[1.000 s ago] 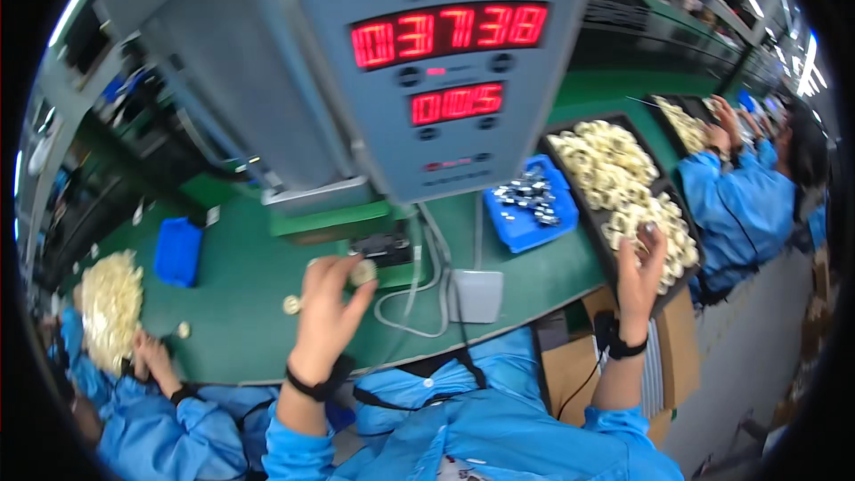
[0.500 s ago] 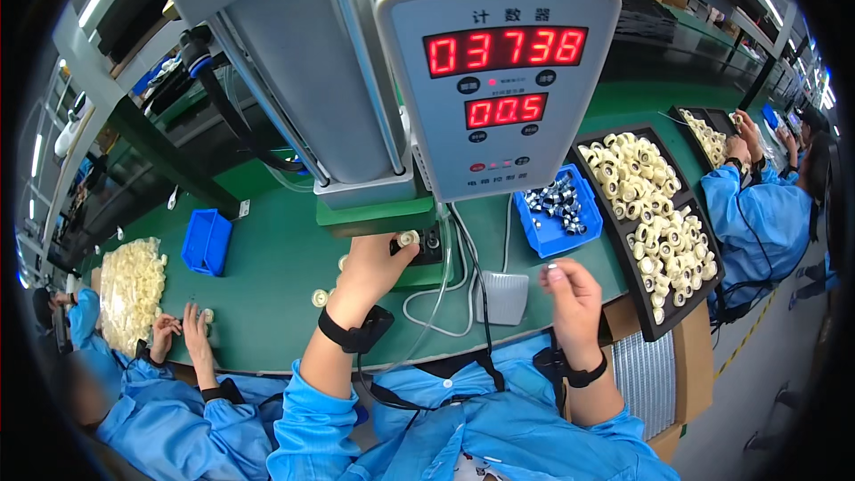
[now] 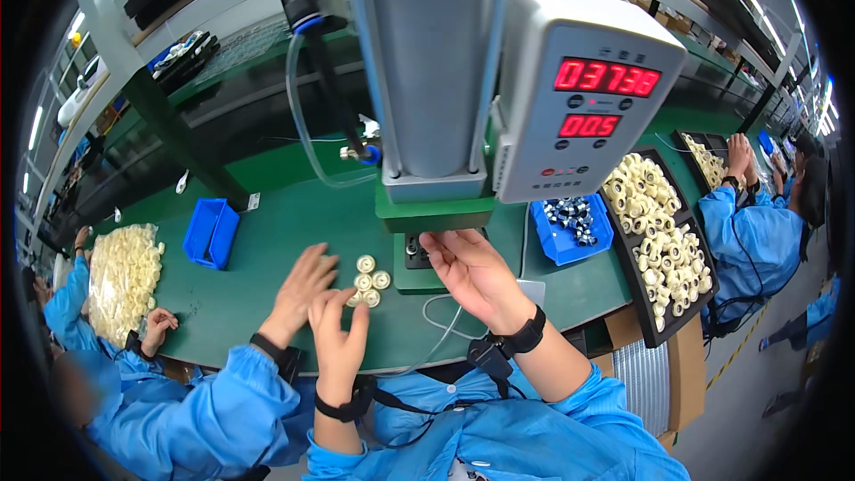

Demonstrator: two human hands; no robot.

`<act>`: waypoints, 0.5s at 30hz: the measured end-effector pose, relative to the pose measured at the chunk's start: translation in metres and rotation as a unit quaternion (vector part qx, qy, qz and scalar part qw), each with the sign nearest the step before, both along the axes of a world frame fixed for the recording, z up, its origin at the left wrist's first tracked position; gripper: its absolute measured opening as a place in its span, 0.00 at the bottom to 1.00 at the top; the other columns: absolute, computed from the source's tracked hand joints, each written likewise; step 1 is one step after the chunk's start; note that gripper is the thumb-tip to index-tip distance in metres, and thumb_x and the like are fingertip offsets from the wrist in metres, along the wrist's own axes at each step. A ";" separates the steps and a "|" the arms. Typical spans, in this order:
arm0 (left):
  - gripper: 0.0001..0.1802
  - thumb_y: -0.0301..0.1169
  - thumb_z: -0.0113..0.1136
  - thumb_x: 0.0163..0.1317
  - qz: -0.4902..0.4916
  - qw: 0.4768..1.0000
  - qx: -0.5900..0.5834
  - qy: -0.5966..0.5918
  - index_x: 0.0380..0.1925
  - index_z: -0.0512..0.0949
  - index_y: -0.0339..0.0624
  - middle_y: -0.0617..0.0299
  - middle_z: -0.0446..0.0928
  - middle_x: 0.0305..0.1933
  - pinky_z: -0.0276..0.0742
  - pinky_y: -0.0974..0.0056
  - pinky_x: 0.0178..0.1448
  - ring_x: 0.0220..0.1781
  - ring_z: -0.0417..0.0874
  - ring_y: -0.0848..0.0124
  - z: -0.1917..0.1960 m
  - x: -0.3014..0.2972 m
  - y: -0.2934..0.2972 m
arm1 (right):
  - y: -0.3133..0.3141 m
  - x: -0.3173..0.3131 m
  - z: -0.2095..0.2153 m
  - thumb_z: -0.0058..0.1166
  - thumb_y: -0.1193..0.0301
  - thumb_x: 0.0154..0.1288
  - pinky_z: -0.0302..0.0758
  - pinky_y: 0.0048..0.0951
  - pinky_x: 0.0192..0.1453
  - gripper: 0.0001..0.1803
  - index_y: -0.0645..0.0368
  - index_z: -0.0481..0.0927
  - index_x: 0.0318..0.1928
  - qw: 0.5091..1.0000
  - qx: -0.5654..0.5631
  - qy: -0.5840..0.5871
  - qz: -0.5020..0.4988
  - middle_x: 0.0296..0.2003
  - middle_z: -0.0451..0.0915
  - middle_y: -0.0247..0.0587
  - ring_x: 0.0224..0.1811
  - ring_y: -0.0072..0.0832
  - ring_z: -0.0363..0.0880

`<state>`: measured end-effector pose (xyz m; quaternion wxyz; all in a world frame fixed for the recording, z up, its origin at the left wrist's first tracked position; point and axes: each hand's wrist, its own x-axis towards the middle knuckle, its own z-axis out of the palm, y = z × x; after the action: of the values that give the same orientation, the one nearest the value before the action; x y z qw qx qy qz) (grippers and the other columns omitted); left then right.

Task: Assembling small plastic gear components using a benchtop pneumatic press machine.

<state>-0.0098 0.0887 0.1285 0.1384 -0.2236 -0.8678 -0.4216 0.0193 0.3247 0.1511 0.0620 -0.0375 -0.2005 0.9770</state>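
Note:
My left hand [image 3: 339,343] is at the table beside a small cluster of cream ring-shaped parts [image 3: 364,281]. Its thumb and fingers are apart, and nothing shows in them. A co-worker's hand [image 3: 301,292] reaches in from the left, close to my fingers and those parts. Under the green press head [image 3: 434,212], my right hand [image 3: 472,274] has its fingertips at the dark fixture [image 3: 412,251]. Its fingers are bent together; whatever lies between them is too small or hidden to make out.
A grey counter box [image 3: 588,98] with red digits is mounted on the press cylinder [image 3: 427,71]. To the right are a blue bin [image 3: 570,254] of small metal parts and a black tray [image 3: 655,331] of cream parts. Farther left stands another blue bin [image 3: 212,232].
My left hand has withdrawn from the press toward the cream parts. My right hand has moved from beside the blue bin to the fixture. The co-worker's hand has reached in; the view has shifted.

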 end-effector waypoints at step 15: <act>0.09 0.20 0.62 0.61 -0.007 0.999 0.030 -0.037 0.42 0.82 0.34 0.53 0.77 0.44 0.76 0.62 0.49 0.45 0.78 0.61 -0.034 0.024 -0.040 | 0.024 0.074 0.013 0.50 0.78 0.73 0.74 0.42 0.68 0.22 0.72 0.71 0.65 0.773 0.624 -0.008 -0.113 0.67 0.73 0.55 0.65 0.49 0.77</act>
<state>0.0139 0.0486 0.0943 0.1099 -0.2094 -0.8578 -0.4563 0.0932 0.3492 0.1641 0.1798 -0.0207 -0.7609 0.6231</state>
